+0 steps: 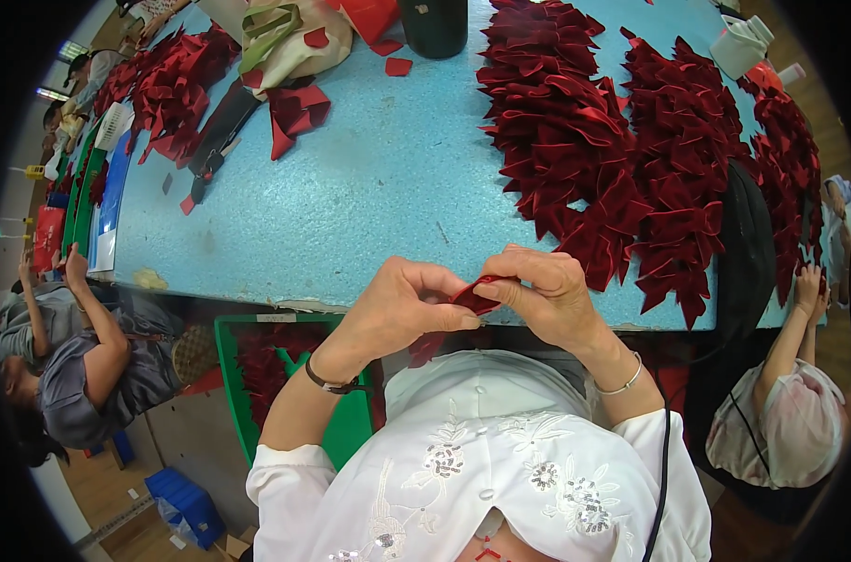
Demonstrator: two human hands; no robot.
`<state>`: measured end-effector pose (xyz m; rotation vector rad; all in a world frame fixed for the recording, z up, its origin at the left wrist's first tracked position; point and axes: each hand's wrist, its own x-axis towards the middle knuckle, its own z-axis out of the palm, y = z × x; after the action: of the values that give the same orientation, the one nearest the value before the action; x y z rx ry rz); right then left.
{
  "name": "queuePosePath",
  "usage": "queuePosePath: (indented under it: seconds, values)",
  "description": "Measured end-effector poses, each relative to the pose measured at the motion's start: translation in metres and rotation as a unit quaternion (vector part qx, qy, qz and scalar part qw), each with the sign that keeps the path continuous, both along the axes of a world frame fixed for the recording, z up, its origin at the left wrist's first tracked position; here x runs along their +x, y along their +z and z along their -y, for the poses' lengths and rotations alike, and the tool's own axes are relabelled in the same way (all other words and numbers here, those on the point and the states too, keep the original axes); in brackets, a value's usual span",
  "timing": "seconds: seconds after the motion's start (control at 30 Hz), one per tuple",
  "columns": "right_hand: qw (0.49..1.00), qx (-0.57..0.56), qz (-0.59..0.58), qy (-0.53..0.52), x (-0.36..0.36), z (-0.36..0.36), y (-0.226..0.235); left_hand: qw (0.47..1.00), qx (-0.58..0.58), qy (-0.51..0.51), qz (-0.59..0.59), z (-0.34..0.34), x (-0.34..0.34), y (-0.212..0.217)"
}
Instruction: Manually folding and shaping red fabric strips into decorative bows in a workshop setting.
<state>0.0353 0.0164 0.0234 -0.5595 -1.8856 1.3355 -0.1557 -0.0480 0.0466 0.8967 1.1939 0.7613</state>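
Big heap of dark red velvet bows sits on the blue table, green crate below its edge, nothing blocking. Left hand and right hand both pinch one small red velvet piece, folded, shiny-edged, right at the table's near edge.

white embroidered, sequinned blouse, dark band on left wrist, silver bracelet on right wrist.

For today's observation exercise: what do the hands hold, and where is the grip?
Both hands, left and right, pinch a small red velvet piece by its opposite ends.
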Motion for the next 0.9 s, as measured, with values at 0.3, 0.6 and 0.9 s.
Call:
queuePosePath:
  seconds: [0.3, 0.6, 0.9]
  values:
    - [0.989, -0.129, 0.054, -0.041, -0.034, 0.011, 0.014, 0.998, 0.013, -0.04, -0.037, -0.006, -0.039, 0.019]
    - [0.95, 0.149, 0.236, -0.143, -0.092, 0.002, -0.015, 0.821, 0.366, 0.181, -0.4, 0.01, -0.101, -0.019]
    - [0.935, 0.193, 0.262, -0.143, -0.173, -0.004, -0.037, 0.724, 0.481, 0.077, -0.489, 0.038, -0.138, -0.064]
